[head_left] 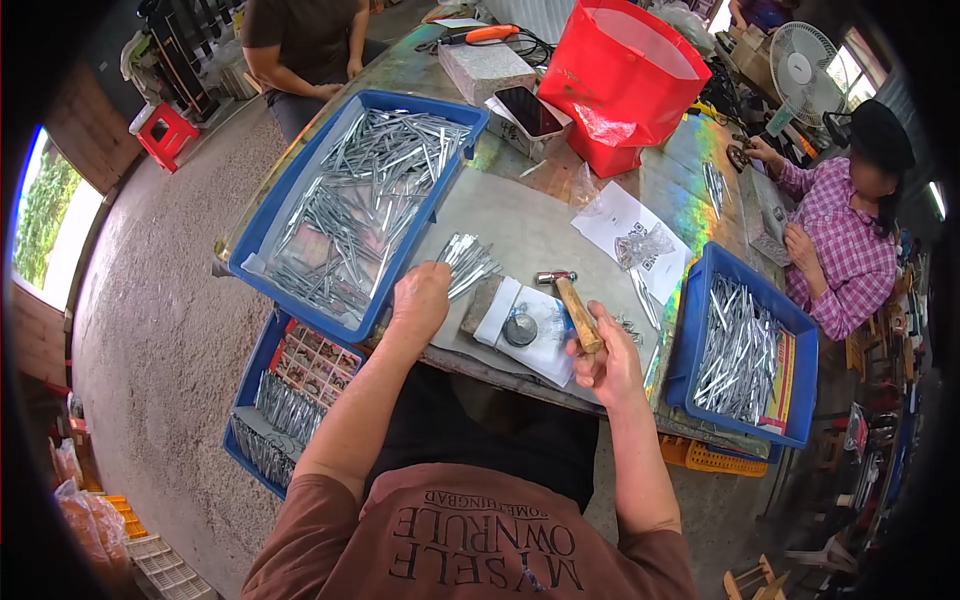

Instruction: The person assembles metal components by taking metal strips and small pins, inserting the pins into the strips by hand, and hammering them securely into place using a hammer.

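Observation:
My right hand [615, 362] holds a small hammer [579, 317] loosely by the end of its wooden handle, with the metal head pointing away from me. My left hand [422, 300] is closed, its fingertips at the edge of a small pile of slim silvery metal pieces [467, 264]; what the fingers grip is hidden. Between my hands sits a low block [485, 306], partly covered by white paper or cloth [548, 345]. A dark round metal disc [520, 329] lies on the white covering, just left of the hammer handle.
Blue trays of metal pieces stand at left [243, 262] and right [808, 385]; a lower blue crate [236, 440] is at left. Farther back are a red bag [625, 90], a phone [528, 111] and a stone block [485, 72]. One person sits across at left, another works at right.

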A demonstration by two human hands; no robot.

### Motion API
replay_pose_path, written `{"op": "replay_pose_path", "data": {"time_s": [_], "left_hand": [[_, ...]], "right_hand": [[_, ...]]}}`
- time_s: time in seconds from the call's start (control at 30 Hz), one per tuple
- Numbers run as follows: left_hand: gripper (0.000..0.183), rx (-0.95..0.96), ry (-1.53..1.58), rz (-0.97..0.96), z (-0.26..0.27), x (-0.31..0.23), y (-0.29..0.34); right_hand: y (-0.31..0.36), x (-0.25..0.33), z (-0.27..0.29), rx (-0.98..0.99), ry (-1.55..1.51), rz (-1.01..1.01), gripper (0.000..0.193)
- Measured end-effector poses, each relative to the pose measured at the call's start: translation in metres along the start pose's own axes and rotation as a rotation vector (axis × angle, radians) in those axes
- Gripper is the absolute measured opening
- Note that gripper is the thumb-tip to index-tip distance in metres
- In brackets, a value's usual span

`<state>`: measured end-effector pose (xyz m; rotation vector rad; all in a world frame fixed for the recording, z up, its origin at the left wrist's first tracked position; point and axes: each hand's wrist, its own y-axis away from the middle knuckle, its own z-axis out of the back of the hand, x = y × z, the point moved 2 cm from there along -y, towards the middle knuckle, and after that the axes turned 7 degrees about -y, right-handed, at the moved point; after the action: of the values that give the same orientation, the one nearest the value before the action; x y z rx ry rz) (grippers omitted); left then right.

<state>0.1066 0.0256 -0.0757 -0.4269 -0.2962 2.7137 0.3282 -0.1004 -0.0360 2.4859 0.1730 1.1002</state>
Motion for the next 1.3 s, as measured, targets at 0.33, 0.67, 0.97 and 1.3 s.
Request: {"op": "replay_pose_path", "data": {"time_s": [0.33,0.67,0.97,1.3], "left_hand": [[0.006,-0.138,-0.057,-0.087,0.016,-0.012,0.008],[0.015,-0.108,0.037,0.286,0.073,0.066,-0.007],[0.028,0.350,-0.216,0.429,0.058,0.103,-0.020],[0.019,0.133,0.041,0.414,0.040,0.126,-0.021]], "right_hand": [[0.022,-0.005,0.010,-0.015,-0.005,0.109,0.045],[0.045,-0.009,0.026,-0.078,-0.005,0.218,0.034],[0.048,-0.019,0.023,-0.112,0.017,0.216,0.030],[0.052,-0.021,0.022,-0.101,0.053,0.233,0.030]]}}
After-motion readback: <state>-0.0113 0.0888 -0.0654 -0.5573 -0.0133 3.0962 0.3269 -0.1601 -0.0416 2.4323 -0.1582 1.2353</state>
